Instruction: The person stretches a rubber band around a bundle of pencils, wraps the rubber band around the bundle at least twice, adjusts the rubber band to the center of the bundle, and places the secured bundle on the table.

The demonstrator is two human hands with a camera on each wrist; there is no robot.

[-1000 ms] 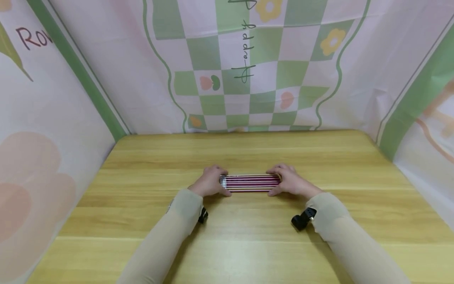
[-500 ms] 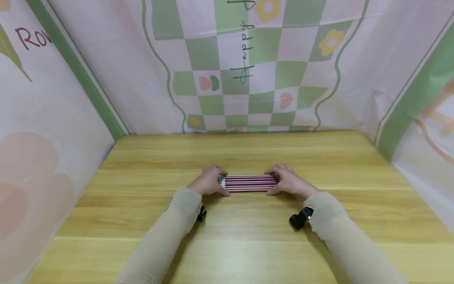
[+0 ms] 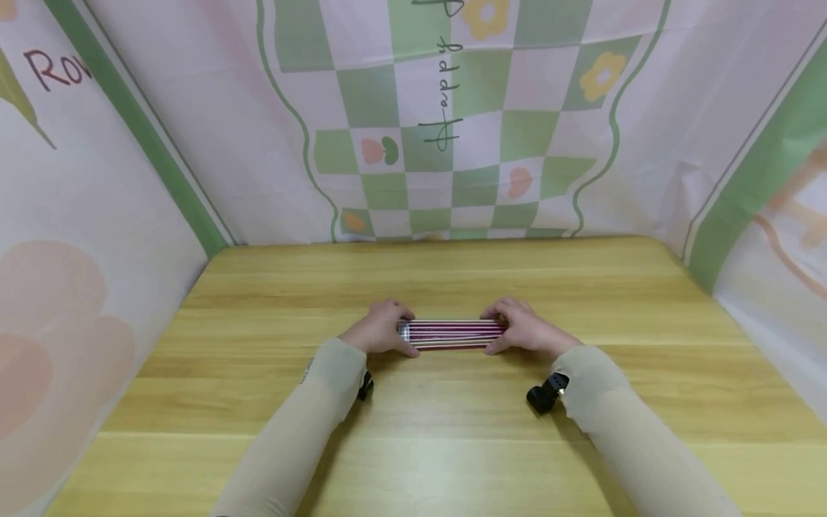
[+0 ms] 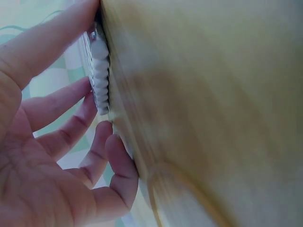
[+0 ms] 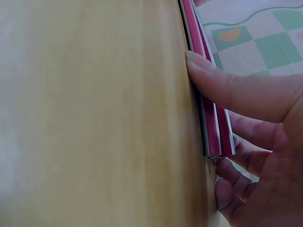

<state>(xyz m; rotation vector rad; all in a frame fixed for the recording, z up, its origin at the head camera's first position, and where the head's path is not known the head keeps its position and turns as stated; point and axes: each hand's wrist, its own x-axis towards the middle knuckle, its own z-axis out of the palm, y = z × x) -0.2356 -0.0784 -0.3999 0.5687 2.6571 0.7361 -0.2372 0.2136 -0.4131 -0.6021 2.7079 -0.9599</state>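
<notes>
Right, the left hand point(image 3: 383, 330) and right hand point(image 3: 530, 332) have 1 end each of the maroon-striped bundle point(image 3: 455, 334), grip narrowed round it between thumb and fingers, mid-desk point(image 3: 426, 431). Even, gentle squeezing from both ends looks wise, since the slim lengths could slip out of line; free room runs to either side, with the checkered fabric point(image 3: 474, 93) rising beyond the far edge.

One left hand point(image 3: 381, 329), one right hand point(image 3: 526, 329), one pink-and-white bundle point(image 3: 455, 334).
One wooden table point(image 3: 426, 445); two beige sleeves point(image 3: 297, 431), one left and one right; two black wrist devices point(image 3: 545, 395), one per arm; two yellow flowers point(image 3: 603, 75) printed on the far backdrop point(image 3: 426, 190). The bundle's slim strips are too tightly packed to count.
</notes>
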